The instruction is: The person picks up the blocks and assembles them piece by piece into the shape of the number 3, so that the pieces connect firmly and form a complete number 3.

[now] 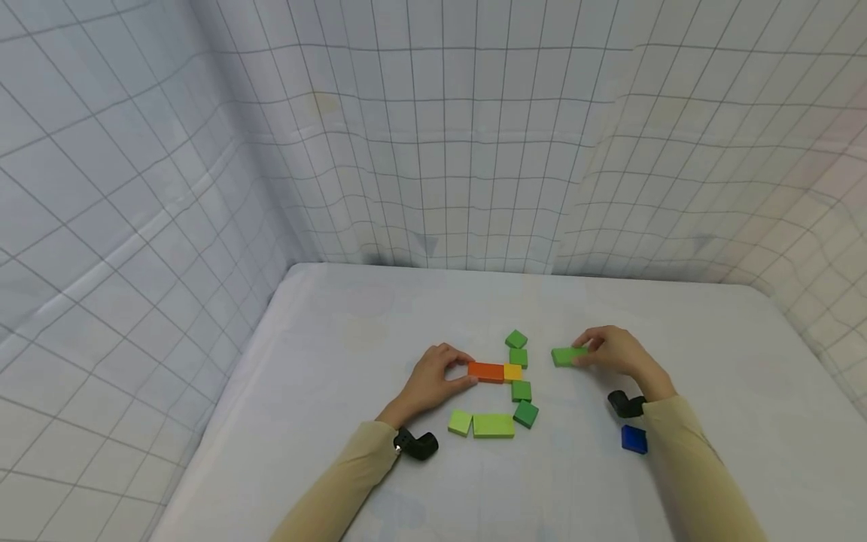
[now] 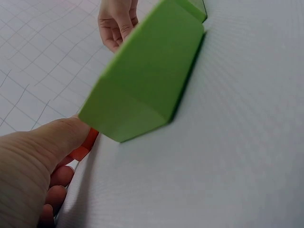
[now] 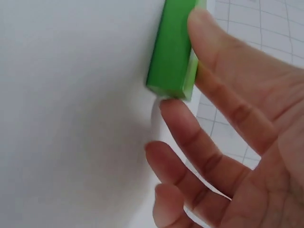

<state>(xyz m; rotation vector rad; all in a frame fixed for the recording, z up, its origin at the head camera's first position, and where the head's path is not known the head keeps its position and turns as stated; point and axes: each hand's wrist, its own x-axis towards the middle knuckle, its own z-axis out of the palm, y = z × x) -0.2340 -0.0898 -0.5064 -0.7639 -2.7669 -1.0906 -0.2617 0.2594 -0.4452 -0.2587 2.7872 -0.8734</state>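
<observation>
In the head view my left hand (image 1: 431,380) pinches the left end of a long red-orange block (image 1: 486,372) between thumb and fingers. That block's right end meets a small yellow-orange block (image 1: 512,373). Green square blocks continue above and below, among them one (image 1: 518,357) just above and one (image 1: 521,391) just below. To the right, my right hand (image 1: 612,352) grips a long green block (image 1: 567,356) by its right end. The right wrist view shows the thumb on this green block (image 3: 172,47) and a fingertip at its end. A lime block (image 2: 147,71) hides part of the left wrist view.
Nearer the body lie a long lime block (image 1: 493,426), a small lime block (image 1: 460,422) and a darker green block (image 1: 525,414). A tilted green block (image 1: 516,339) tops the column. A blue block (image 1: 634,439) lies beside the right forearm. Gridded cloth (image 1: 433,150) hangs behind the white table (image 1: 339,324).
</observation>
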